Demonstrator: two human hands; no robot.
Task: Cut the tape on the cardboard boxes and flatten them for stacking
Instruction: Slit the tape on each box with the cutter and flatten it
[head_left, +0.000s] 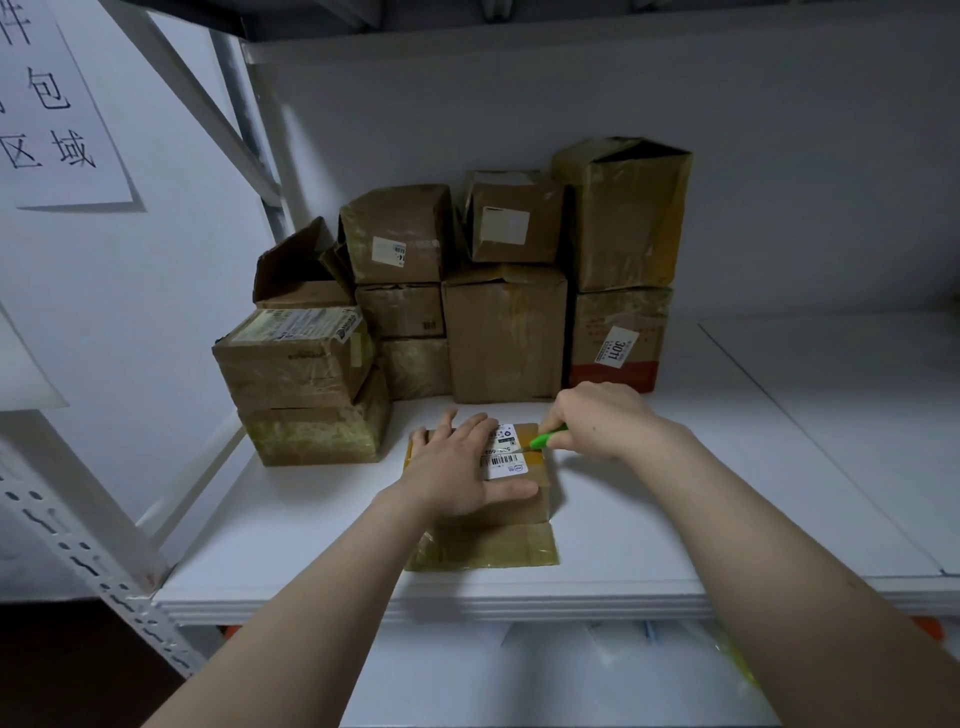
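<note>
White shelf (727, 493), stacked boxes (504, 332) crowding behind — left hand (457, 467) flat on small box (541, 470), right hand (597, 421) gripping green cutter (545, 439)

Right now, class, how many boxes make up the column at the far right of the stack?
2: the red-banded box marked 3011 on the shelf, and the open-topped box on it. Others may be hidden behind.
</note>
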